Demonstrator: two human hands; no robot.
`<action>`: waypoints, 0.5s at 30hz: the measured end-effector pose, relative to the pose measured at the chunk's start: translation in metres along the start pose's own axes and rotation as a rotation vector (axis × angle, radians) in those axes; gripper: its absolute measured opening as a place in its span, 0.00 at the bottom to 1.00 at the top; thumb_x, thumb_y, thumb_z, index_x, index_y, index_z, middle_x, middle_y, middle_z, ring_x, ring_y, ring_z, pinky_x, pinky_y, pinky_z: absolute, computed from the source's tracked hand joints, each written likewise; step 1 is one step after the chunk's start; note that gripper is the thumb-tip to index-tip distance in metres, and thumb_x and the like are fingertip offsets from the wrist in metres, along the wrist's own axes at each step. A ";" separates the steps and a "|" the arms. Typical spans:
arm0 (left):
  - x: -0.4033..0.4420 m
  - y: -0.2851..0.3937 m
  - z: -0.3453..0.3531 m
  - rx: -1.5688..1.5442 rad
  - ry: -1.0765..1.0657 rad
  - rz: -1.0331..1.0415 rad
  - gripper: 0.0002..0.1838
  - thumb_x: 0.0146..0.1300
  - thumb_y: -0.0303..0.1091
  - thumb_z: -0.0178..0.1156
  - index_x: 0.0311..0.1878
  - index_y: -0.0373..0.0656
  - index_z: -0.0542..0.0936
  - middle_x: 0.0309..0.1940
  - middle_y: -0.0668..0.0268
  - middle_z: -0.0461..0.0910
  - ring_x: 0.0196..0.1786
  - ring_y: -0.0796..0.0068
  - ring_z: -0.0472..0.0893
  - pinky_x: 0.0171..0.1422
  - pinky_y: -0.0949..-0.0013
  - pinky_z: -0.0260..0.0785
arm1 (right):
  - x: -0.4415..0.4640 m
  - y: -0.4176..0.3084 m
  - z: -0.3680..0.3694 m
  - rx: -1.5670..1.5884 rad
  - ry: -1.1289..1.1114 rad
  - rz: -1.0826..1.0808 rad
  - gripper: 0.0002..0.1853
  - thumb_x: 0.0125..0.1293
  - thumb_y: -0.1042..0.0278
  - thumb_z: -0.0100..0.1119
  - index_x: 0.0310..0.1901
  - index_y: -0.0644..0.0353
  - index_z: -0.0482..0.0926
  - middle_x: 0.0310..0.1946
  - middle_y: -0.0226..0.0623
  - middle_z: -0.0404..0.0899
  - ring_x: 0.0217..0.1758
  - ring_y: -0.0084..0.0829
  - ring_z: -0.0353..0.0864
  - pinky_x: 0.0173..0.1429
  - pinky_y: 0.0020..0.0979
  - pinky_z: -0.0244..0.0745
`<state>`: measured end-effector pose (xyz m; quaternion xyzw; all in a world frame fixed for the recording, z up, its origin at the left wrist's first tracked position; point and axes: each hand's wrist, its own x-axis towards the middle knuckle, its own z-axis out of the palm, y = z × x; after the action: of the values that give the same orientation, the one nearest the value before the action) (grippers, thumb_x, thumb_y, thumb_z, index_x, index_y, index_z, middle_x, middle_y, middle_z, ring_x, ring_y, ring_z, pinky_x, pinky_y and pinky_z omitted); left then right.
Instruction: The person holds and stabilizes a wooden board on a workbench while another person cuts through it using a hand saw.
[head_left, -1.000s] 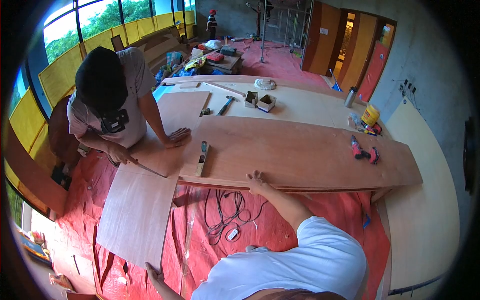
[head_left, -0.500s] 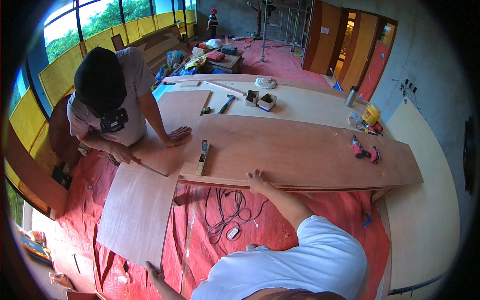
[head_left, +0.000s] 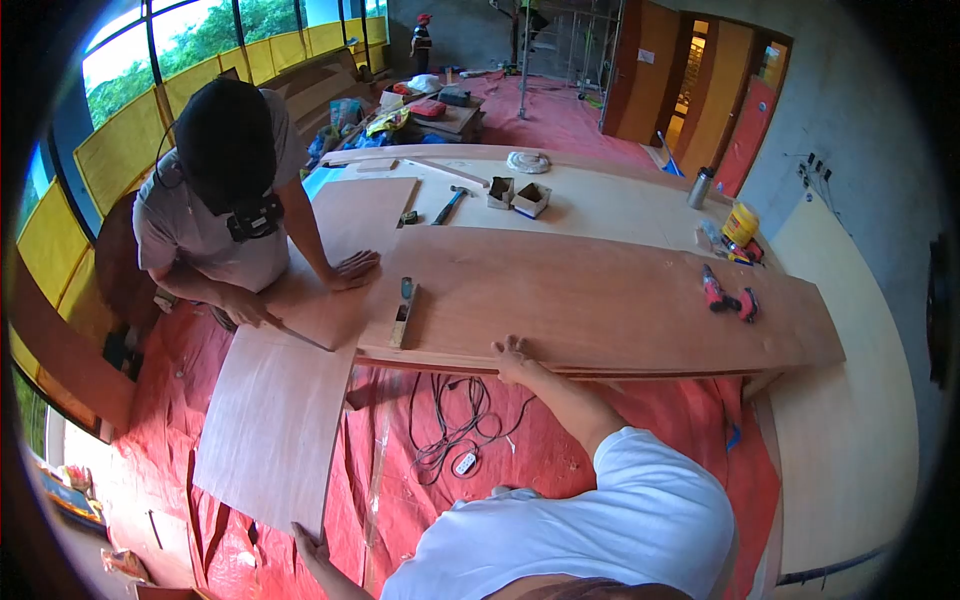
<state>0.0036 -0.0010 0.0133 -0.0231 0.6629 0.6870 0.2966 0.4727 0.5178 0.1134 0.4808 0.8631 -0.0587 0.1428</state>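
Observation:
A long plywood panel [head_left: 270,430] lies crosswise, its near end jutting out past the work surface. My left hand [head_left: 311,547] grips that panel's near corner. On the front edge of a wide stacked plywood sheet [head_left: 600,300] rests my right hand [head_left: 514,358], fingers apart and holding nothing. Across from me a co-worker presses one hand [head_left: 354,270] flat on the panel. The co-worker's other hand [head_left: 243,305] holds a thin, long-bladed tool [head_left: 303,338] against the panel. A small hand plane or level-like tool [head_left: 404,315] lies on the sheet near the joint.
A red drill [head_left: 728,295] lies on the sheet's right part. Behind are a hammer [head_left: 450,205], small boxes [head_left: 530,201], a steel flask [head_left: 701,188] and a yellow tub [head_left: 740,225]. A coiled cord [head_left: 450,440] lies on the red floor sheeting [head_left: 570,450].
The co-worker's head has shifted slightly to the right. My two hands and the panel stay in place; the view tilts a little.

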 end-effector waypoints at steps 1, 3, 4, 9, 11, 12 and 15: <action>-0.003 0.002 0.001 0.002 0.013 -0.008 0.32 0.60 0.57 0.57 0.64 0.52 0.66 0.63 0.70 0.65 0.64 0.69 0.64 0.58 0.54 0.66 | -0.005 -0.002 -0.007 0.006 -0.013 0.003 0.47 0.55 0.57 0.61 0.69 0.68 0.44 0.70 0.53 0.45 0.72 0.61 0.38 0.71 0.59 0.43; -0.009 0.006 0.005 0.006 0.044 -0.023 0.32 0.60 0.56 0.57 0.64 0.52 0.66 0.63 0.70 0.66 0.63 0.68 0.65 0.57 0.55 0.67 | -0.019 -0.007 -0.026 0.033 -0.042 0.015 0.47 0.56 0.58 0.61 0.69 0.67 0.43 0.70 0.55 0.45 0.73 0.62 0.38 0.71 0.58 0.43; -0.010 0.007 0.007 -0.007 0.030 -0.010 0.32 0.60 0.56 0.57 0.64 0.52 0.66 0.62 0.70 0.66 0.63 0.68 0.66 0.57 0.55 0.67 | -0.029 -0.011 -0.041 0.056 -0.059 0.023 0.47 0.56 0.58 0.60 0.69 0.67 0.43 0.70 0.56 0.44 0.73 0.62 0.38 0.71 0.58 0.43; -0.010 0.011 0.009 -0.295 -0.083 -0.072 0.30 0.62 0.55 0.56 0.63 0.50 0.67 0.60 0.69 0.69 0.58 0.66 0.71 0.54 0.56 0.70 | -0.015 -0.009 -0.025 0.000 -0.048 0.036 0.45 0.56 0.58 0.60 0.69 0.67 0.45 0.70 0.51 0.45 0.72 0.62 0.39 0.70 0.58 0.44; -0.009 0.012 0.008 -0.279 -0.086 -0.065 0.29 0.62 0.54 0.56 0.63 0.49 0.67 0.59 0.68 0.70 0.57 0.65 0.72 0.53 0.56 0.71 | 0.000 -0.003 -0.004 -0.025 -0.012 0.008 0.45 0.56 0.57 0.60 0.69 0.67 0.46 0.70 0.48 0.46 0.72 0.61 0.39 0.70 0.59 0.44; -0.004 0.004 0.003 -0.156 -0.086 0.008 0.29 0.63 0.54 0.55 0.62 0.48 0.67 0.59 0.67 0.70 0.57 0.65 0.72 0.53 0.55 0.71 | -0.002 -0.003 -0.008 -0.034 -0.035 0.005 0.45 0.56 0.57 0.60 0.69 0.67 0.47 0.70 0.47 0.47 0.72 0.61 0.39 0.70 0.59 0.44; -0.008 0.003 -0.001 0.090 -0.107 0.099 0.37 0.63 0.54 0.51 0.66 0.36 0.58 0.65 0.53 0.60 0.66 0.57 0.62 0.66 0.59 0.57 | -0.006 -0.006 -0.016 -0.027 -0.039 -0.006 0.44 0.56 0.58 0.61 0.68 0.69 0.49 0.70 0.46 0.48 0.72 0.60 0.40 0.70 0.61 0.44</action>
<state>0.0085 -0.0044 0.0197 0.0602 0.6767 0.6705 0.2981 0.4674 0.5133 0.1305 0.4752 0.8623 -0.0566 0.1659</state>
